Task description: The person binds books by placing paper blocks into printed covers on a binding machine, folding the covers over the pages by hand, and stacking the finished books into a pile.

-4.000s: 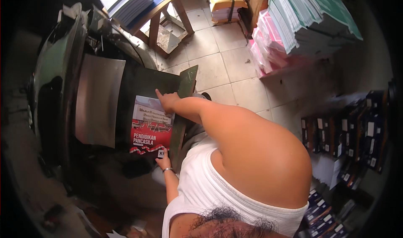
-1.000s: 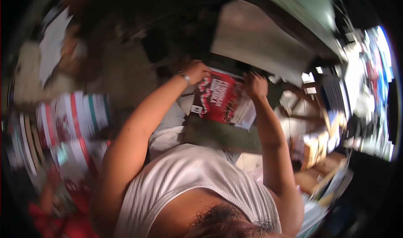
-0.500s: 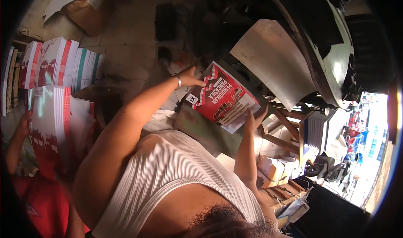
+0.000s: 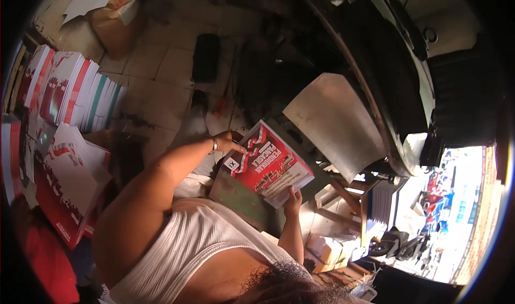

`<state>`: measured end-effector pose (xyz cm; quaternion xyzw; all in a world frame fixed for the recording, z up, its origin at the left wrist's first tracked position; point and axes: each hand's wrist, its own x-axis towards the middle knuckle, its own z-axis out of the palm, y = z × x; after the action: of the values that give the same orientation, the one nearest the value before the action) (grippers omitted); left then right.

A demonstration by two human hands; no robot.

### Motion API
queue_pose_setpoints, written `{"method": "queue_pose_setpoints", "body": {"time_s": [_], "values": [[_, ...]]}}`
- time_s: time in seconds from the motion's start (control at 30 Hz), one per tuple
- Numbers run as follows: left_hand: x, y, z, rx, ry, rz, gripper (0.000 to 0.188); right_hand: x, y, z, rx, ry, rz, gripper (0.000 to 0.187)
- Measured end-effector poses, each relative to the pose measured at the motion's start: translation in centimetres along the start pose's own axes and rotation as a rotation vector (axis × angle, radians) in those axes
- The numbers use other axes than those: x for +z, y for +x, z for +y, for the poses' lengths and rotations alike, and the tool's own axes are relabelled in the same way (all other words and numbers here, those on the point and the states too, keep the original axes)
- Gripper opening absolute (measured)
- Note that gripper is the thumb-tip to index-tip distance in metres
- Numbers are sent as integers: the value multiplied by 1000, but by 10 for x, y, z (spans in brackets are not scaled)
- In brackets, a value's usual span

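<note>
A red-and-white textbook point(image 4: 268, 167) lies tilted in front of me, cover up, with white page edges along its far side. My left hand point(image 4: 228, 143) grips its left corner, the fingers at the cover's edge and a bracelet on the wrist. At the near right corner, my right hand point(image 4: 293, 201) holds the book with the thumb over the cover; its other fingers are hidden. Beneath the book is a worn green metal surface point(image 4: 230, 194). I cannot tell whether one book or several lie together there.
Stacked red-and-white books point(image 4: 61, 89) stand at the left, with another book pile point(image 4: 67, 180) nearer. A person's red sleeve point(image 4: 48, 261) shows at lower left. A bent metal sheet point(image 4: 335, 121) and dark machine point(image 4: 365, 62) rise beyond the book. Right: a wooden frame point(image 4: 348, 207) and wrapped bundle point(image 4: 330, 250).
My view has shifted, so the book and both hands appear lower and further left. The other person's upright book stack has moved to the left edge, uncovering the pile behind it.
</note>
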<state>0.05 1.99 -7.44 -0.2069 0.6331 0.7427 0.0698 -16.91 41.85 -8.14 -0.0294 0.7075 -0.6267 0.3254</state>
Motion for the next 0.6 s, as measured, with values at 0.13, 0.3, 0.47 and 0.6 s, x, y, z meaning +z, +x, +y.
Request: {"method": "queue_pose_setpoints", "body": {"time_s": [0.13,0.3,0.47,0.6], "values": [[7,14,-37,-30,-84,-48,49,-2,3,-27,74,35,-107,41],[35,-11,62,-200,-279,-174,50,12,-58,-83,113,-14,15,52],[44,-86,89,-114,-297,150,64,28,-51,-113,286,2,-278,63],[42,-226,159,-159,223,370,85,61,-63,-146,89,-86,-345,66]]}}
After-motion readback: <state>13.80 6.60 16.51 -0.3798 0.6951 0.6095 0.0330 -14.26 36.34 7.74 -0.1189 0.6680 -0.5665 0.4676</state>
